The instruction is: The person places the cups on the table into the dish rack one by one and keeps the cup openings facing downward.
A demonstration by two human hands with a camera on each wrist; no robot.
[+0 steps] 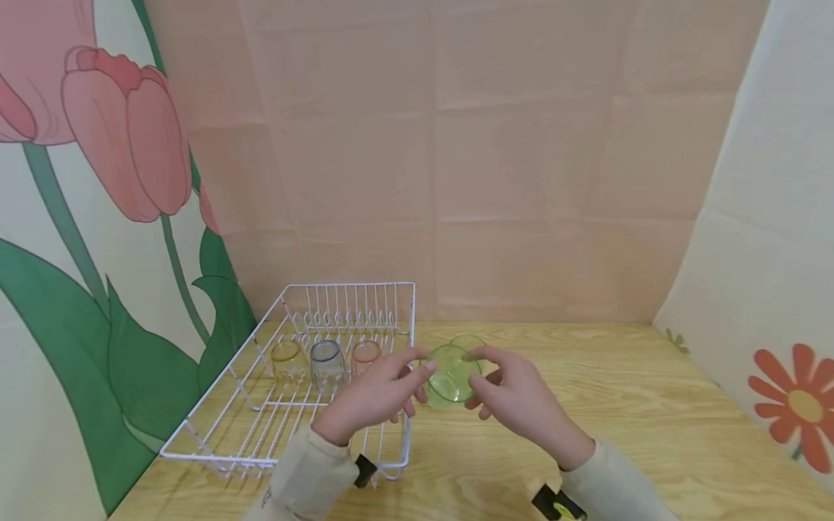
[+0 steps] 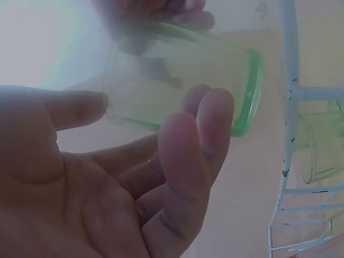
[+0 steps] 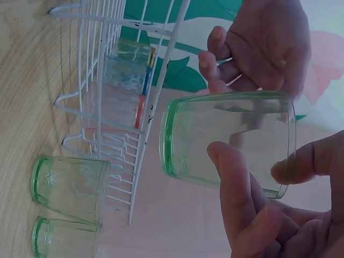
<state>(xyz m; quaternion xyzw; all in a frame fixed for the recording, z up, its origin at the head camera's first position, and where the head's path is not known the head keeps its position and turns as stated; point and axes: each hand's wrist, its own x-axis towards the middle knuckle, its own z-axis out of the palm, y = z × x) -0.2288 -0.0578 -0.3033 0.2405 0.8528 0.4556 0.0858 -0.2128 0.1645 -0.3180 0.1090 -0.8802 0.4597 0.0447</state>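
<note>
Grained table [image 1: 599, 391], flowered wall [image 1: 130, 137]; left grip [image 1: 381, 391], right grip [image 1: 517, 394] (half closed) pinch one green glass [image 1: 451, 383].

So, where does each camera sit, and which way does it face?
Head: on the head, forward and down over the table, white rack and held green glass; left hand, right hand and sleeves show.
Left wrist: on the left wrist, towards the glass; the left hand is close, part of the right hand beyond.
Right wrist: on the right wrist, towards the glass; right hand close, left beyond.
Both wrist views share the glass, both hands and part of the rack.
</note>
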